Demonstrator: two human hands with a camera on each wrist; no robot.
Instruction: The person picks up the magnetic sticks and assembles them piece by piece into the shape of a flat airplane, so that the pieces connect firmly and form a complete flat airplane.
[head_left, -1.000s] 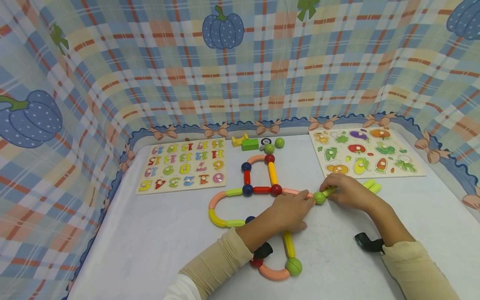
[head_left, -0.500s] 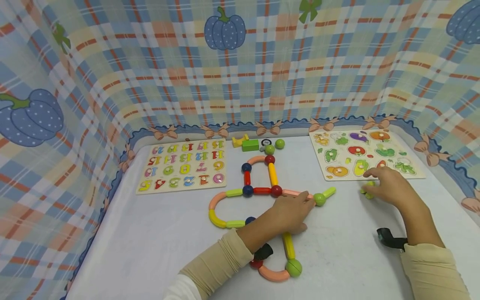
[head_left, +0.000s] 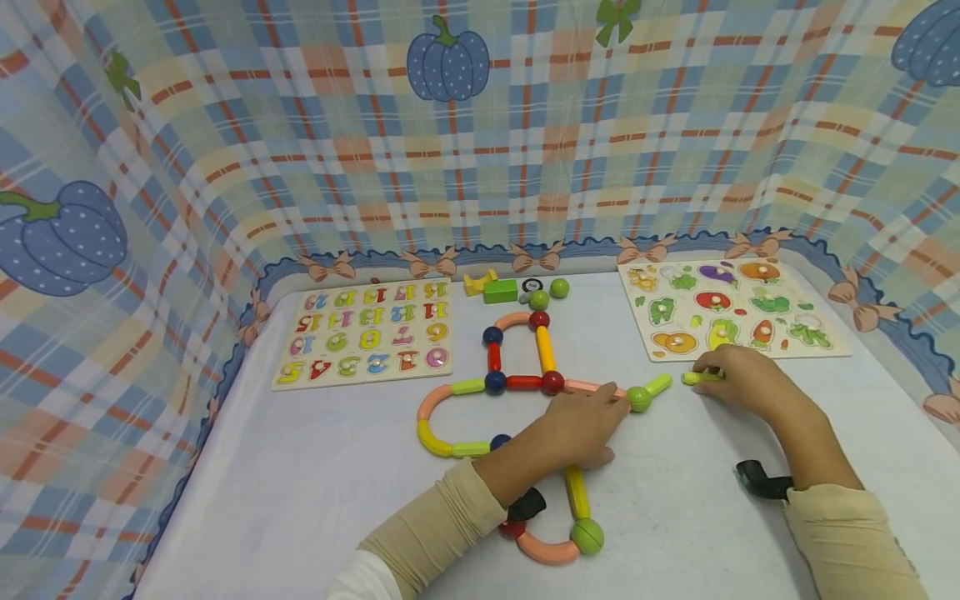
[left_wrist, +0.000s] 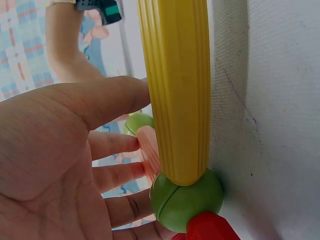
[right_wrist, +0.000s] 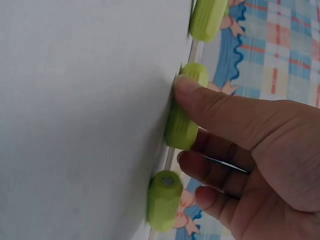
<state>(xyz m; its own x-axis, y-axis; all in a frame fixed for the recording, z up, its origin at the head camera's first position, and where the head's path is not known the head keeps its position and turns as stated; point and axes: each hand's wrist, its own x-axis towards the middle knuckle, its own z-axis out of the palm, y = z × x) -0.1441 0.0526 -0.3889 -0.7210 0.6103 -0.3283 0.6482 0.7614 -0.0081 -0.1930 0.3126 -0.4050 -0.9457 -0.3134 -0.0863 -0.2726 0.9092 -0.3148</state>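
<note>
My right hand [head_left: 742, 379] pinches a light green magnetic rod [right_wrist: 182, 122] between thumb and fingers, low over the white table. To its left, a second light green rod [head_left: 659, 384] sticks out from a green ball [head_left: 639, 399], with a gap between the two rods. Another light green rod [right_wrist: 165, 202] lies on the table near the curled fingers in the right wrist view. With relaxed fingers, my left hand [head_left: 581, 425] touches the pink rod [left_wrist: 148, 150] joined to that ball. Its thumb lies beside a yellow rod [left_wrist: 177, 95], which meets a green ball [left_wrist: 186, 202].
Joined rods and balls form loops, including a red rod [head_left: 524, 380] and dark blue ball [head_left: 496, 381]. A number puzzle board [head_left: 367, 333] lies back left, a vegetable puzzle board [head_left: 731, 308] back right. A green block [head_left: 500, 290] and loose green balls [head_left: 559, 287] sit behind.
My right hand let go of the rod at the green ball, moved right to the loose rods, then came back left with one. My left hand stays in place.
</note>
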